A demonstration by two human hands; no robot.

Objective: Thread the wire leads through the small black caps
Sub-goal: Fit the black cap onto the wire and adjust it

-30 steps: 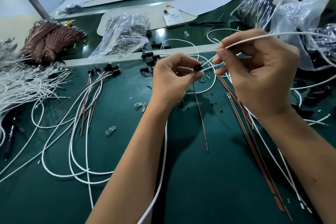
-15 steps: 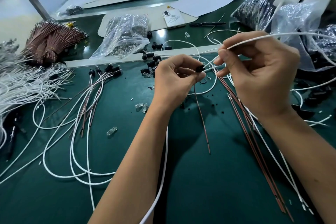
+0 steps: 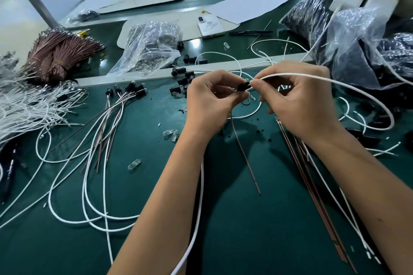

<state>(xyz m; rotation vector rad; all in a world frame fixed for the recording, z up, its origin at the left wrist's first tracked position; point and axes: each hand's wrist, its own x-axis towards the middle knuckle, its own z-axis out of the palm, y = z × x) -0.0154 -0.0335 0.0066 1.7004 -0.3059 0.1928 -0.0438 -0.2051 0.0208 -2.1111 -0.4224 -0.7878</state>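
Centre of the frame, just above the middle: small black cap pinched between thumb and forefinger of the left hand, fingers curled round it. Touching the cap from the right, the end of a white wire, pinched by thumb and forefinger of the right hand, whose other fingers curl under. Hands nearly touching, cap between them, held above the green table. From the right hand, the white wire arcing toward the right edge of the frame and looping back down. Below the left hand, a thin brown lead hanging down toward lower centre. Cannot tell whether the wire end is already inside the cap. Left of the hands, finished leads with black caps fanned out. Upper left, bundle of brown leads. Upper centre, clear plastic bag and a phone.
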